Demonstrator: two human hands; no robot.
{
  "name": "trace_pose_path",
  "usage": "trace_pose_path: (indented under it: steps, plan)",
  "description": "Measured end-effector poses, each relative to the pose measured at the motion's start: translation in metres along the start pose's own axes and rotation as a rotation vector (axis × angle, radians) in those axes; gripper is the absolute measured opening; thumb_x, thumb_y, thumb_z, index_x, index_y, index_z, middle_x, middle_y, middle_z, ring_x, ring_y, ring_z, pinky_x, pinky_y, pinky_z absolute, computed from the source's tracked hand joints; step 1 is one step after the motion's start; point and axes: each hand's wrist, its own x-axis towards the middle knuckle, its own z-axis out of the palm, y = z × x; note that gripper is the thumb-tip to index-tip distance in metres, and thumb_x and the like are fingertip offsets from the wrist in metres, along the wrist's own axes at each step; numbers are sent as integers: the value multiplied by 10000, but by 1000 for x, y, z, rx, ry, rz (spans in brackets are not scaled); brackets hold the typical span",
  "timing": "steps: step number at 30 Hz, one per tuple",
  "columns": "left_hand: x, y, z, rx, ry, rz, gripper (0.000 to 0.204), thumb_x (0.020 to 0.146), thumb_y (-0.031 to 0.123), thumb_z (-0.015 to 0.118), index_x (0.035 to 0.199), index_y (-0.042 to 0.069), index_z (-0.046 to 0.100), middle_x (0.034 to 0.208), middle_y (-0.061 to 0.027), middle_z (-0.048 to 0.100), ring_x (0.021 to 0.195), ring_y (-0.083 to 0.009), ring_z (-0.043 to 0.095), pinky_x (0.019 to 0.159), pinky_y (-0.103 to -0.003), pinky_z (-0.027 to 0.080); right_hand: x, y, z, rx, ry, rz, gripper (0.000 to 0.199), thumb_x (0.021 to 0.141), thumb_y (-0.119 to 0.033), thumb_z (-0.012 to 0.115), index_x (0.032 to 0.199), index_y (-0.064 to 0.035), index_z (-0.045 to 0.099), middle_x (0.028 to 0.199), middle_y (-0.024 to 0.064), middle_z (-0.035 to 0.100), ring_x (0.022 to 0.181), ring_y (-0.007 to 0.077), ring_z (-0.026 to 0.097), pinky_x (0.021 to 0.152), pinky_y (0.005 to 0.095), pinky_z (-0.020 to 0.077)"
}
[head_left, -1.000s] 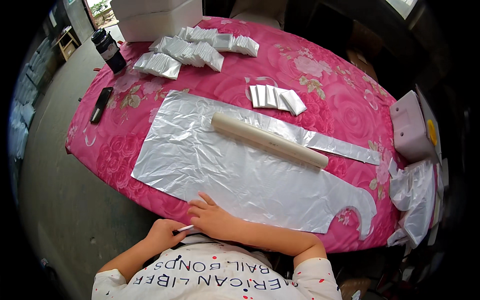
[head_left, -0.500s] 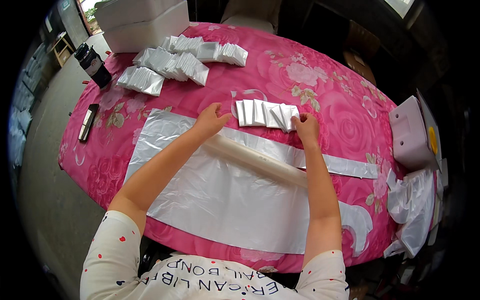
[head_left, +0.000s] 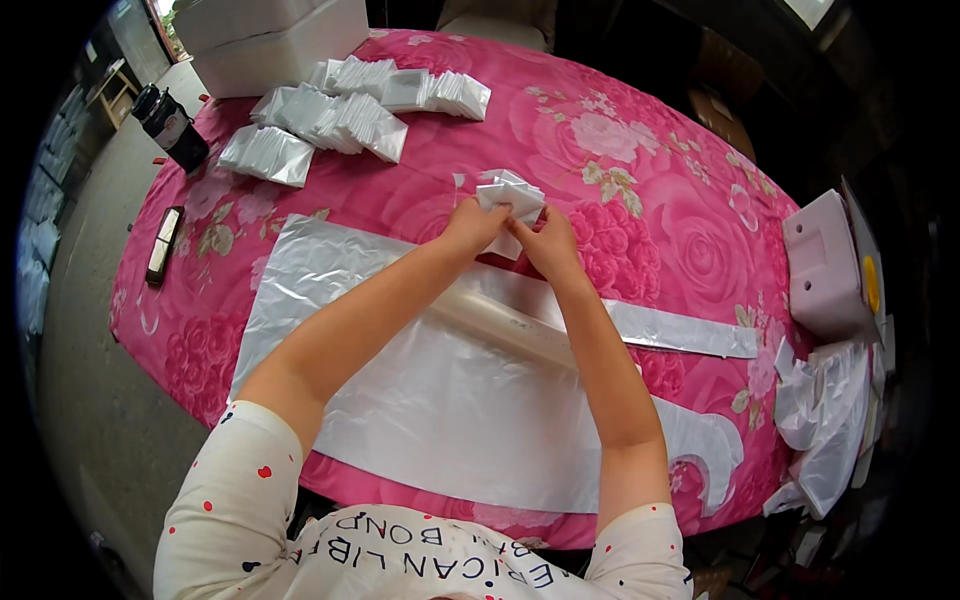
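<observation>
Several flat folded plastic packets [head_left: 513, 192], silvery white, are bunched up between my two hands above the middle of the table. My left hand [head_left: 476, 228] grips them from the left side. From the right, my right hand [head_left: 549, 244] holds the same bunch, its thumb close to the left one. Just nearer than my hands lies a pale translucent tube [head_left: 505, 322], slanting across a large silvery plastic sheet [head_left: 440, 440]. My right forearm hides part of the tube.
Rows of similar folded packets [head_left: 345, 122] lie at the far left before a white foam box [head_left: 275, 50]. A dark bottle [head_left: 172, 128] and a small black-and-white object [head_left: 164, 245] are at left. At right are a plastic strip [head_left: 690, 333], foam container [head_left: 825, 265] and loose bags [head_left: 825, 415].
The packets lay fanned out in a row on the tablecloth; now they are gathered into a bunch. My hands have come together around them, the right one moving left.
</observation>
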Motion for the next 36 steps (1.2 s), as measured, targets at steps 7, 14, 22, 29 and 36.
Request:
trace_pose_path:
  steps: [7,14,22,29,36]
  plan:
    - [-132,-5,-24,201,-67,648,282,852,139,605,1090,8,529,1068,-62,554,972,-162,540,845,-303,418,-126,-47,-21,456,-121,-290,456,811,-61,638,1222,-17,447,1111,104,570,1069,182,524,899,307,405]
    - [-205,-87,-20,190,-14,620,856,613,308,821,1280,63,344,1104,-127,523,1031,-294,511,917,-400,396,-223,-7,23,454,-301,-246,874,712,29,604,1430,-68,114,1305,181,397,1209,329,403,998,398,350]
    - [-211,-108,-17,223,-34,722,644,716,86,713,1240,35,344,1047,-129,512,971,-276,537,859,-369,423,-222,20,37,351,-253,-193,682,696,13,628,1319,-32,354,1212,190,484,1139,337,459,928,405,394]
    - [-215,-96,-27,342,-79,621,327,802,20,574,1108,11,457,1003,-160,510,970,-339,501,858,-378,388,-214,2,33,340,-237,-227,460,710,-64,657,1145,-23,513,1075,162,574,994,326,538,874,389,412]
    - [-143,-7,-85,439,43,659,325,819,93,598,1107,1,480,940,-197,597,893,-367,577,743,-379,453,-225,5,24,295,-172,-136,627,735,-111,689,1288,-25,407,1130,134,560,1053,255,515,927,355,395]
